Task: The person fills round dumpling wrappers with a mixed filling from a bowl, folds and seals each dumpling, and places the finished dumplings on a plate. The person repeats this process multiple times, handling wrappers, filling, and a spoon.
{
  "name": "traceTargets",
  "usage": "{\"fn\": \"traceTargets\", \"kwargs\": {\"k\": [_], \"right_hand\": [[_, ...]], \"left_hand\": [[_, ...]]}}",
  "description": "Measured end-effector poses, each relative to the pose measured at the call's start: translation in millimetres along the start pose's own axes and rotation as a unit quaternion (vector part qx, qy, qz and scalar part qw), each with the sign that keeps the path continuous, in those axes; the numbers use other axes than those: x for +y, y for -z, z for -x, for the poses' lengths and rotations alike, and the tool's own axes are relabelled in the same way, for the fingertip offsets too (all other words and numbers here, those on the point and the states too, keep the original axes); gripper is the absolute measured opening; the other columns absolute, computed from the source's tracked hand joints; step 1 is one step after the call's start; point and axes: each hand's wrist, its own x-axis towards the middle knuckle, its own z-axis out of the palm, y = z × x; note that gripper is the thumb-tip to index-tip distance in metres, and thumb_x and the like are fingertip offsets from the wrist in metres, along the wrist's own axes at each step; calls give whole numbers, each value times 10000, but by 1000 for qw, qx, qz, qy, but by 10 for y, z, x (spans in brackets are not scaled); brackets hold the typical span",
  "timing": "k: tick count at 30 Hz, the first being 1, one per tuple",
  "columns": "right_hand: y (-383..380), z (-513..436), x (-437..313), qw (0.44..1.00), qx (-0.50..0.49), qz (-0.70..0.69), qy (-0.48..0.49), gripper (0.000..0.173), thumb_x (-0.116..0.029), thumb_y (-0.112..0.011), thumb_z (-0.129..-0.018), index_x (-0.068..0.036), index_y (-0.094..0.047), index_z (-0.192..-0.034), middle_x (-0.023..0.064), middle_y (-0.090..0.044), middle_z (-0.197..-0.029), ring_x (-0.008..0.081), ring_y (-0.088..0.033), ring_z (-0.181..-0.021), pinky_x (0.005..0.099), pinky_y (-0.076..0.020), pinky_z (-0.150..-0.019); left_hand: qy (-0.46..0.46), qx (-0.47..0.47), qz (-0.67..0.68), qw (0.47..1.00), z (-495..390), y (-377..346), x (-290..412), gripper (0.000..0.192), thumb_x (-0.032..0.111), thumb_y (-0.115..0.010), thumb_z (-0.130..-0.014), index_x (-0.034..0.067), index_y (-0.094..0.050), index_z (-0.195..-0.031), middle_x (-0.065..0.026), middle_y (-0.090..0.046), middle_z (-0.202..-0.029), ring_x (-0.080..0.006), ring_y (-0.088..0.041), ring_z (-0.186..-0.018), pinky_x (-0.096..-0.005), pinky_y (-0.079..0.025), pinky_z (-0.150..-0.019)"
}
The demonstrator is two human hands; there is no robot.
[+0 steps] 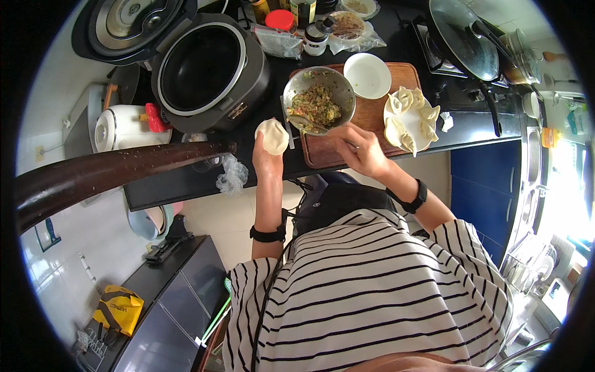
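My left hand (267,156) holds a round dough wrapper (273,137) up at the counter's front edge, left of a metal bowl. In my right hand (360,149) is the handle of a metal spoon (302,121), whose head dips into the bowl. A chopped filling (318,104) with green, orange and pale bits lies in the metal bowl (347,97). To the right, a white plate (413,125) carries several folded dumplings (399,100) around its rim. A white bowl (367,76) stands behind, between metal bowl and plate.
Under the bowls lies a wooden cutting board (320,151). A multicooker (209,79) with its lid raised stands left. Crumpled plastic wrap (232,174) hangs at the counter edge. Jars and a red-lidded container (280,21) line the back. A lidded pan (465,42) sits on the stove.
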Motion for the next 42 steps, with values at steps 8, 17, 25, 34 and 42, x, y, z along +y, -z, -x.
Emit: {"fn": "traceTargets", "kwargs": {"k": [8, 17, 25, 34, 42], "right_hand": [[-43, -52, 167, 995, 32, 89, -43, 198, 65, -564, -863, 3, -598, -1048, 150, -628, -838, 291, -659, -678, 333, -517, -581], [83, -185, 368, 989, 59, 114, -80, 131, -35, -597, -864, -33, -598, -995, 157, -652, -855, 344, -659, -688, 402, -527, -583], [68, -335, 469, 984, 62, 120, -115, 111, -58, -595, -877, -38, -617, -984, 151, -660, -861, 364, -659, -735, 426, -532, -617], [181, -209, 400, 967, -141, 199, 76, 296, -36, -624, -777, -42, -571, -1067, 126, -592, -932, 323, -643, -786, 407, -538, -624], [318, -292, 416, 972, -75, 217, 59, 216, -51, -616, -800, -37, -573, -1011, 122, -557, -820, 335, -625, -746, 420, -520, -592]], "left_hand": [[4, -6, -13, 1000, 49, -76, -12, 459, 263, -506, -984, -20, -467, -1343, -146, -562, -1329, -258, -541, -1231, -395, -434, -1047], [-17, -88, -28, 996, 93, -222, 44, 504, 303, -519, -983, 3, -429, -1378, -153, -521, -1372, -260, -506, -1267, -389, -420, -1055], [65, -91, -40, 993, 58, -182, -77, 498, 305, -533, -976, -4, -462, -1361, -145, -563, -1322, -260, -540, -1225, -386, -443, -1023], [89, -88, -19, 992, 21, -132, -75, 484, 291, -534, -973, -11, -478, -1347, -149, -555, -1333, -263, -533, -1232, -389, -441, -1032], [89, -90, -22, 992, 35, -147, -64, 485, 278, -552, -966, -15, -478, -1344, -154, -552, -1334, -271, -516, -1254, -389, -427, -1051]]}}
